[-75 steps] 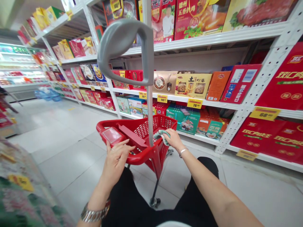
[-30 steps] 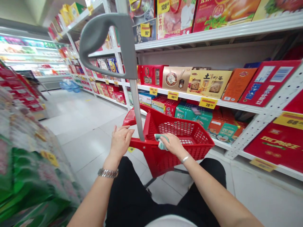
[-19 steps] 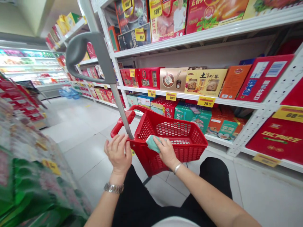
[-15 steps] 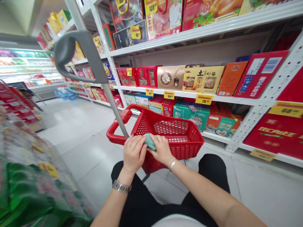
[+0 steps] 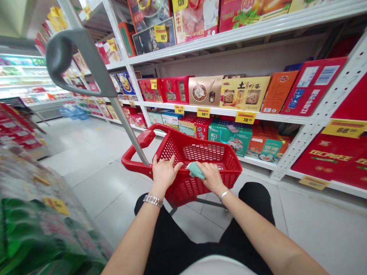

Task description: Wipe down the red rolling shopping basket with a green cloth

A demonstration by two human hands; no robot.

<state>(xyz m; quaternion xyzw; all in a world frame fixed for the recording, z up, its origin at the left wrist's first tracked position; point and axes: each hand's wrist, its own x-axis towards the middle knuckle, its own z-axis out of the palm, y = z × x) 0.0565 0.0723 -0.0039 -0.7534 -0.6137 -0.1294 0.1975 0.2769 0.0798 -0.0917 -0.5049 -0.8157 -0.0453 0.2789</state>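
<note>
A red plastic shopping basket [image 5: 197, 187] with perforated walls stands in front of my knees. At its near left corner rests my left hand [image 5: 164, 172], fingers spread over the rim and holding nothing. My right hand [image 5: 211, 176] grips a folded pale green cloth [image 5: 196, 170] at the near rim, to the right of my left hand. The basket's red handle [image 5: 137, 147] sticks out on the left. Behind it rises a metal pole with a grey loop grip [image 5: 83, 65].
White shelves [image 5: 252, 32] with boxed goods and yellow price tags run along the right and far side. A tiled floor [image 5: 106, 179] stretches to the left. Green packages [image 5: 31, 233] stand close at the lower left, and blue bundles [image 5: 73, 111] lie farther down the aisle.
My hands have parted: the left let go of the cloth and opened on the basket rim. The right moved rightward with the cloth. The view has shifted slightly.
</note>
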